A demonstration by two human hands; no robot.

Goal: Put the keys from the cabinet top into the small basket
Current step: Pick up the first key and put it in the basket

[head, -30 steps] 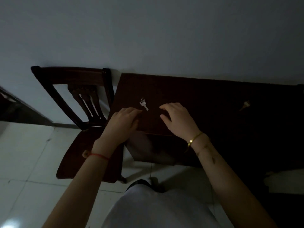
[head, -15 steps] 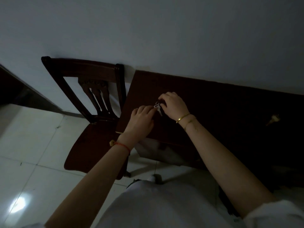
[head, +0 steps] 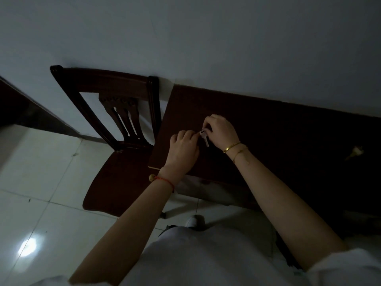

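Observation:
The room is dim. A small silver key [head: 204, 137] hangs just above the dark wooden cabinet top [head: 278, 129], near its left end. My right hand [head: 221, 130] pinches the key's head from the right. My left hand [head: 183, 150] touches the key from the left with its fingertips; whether it grips the key is unclear. A second, brass-coloured key [head: 356, 152] lies on the cabinet top far to the right, apart from both hands. No basket is in view.
A dark wooden chair [head: 115, 141] stands against the wall, directly left of the cabinet. White glossy floor tiles [head: 41, 182] lie below. The wall [head: 206, 38] runs behind the cabinet.
Both hands have closed in on the silver key, which lay flat on the cabinet top before and is now lifted between the fingers. The view has shifted slightly.

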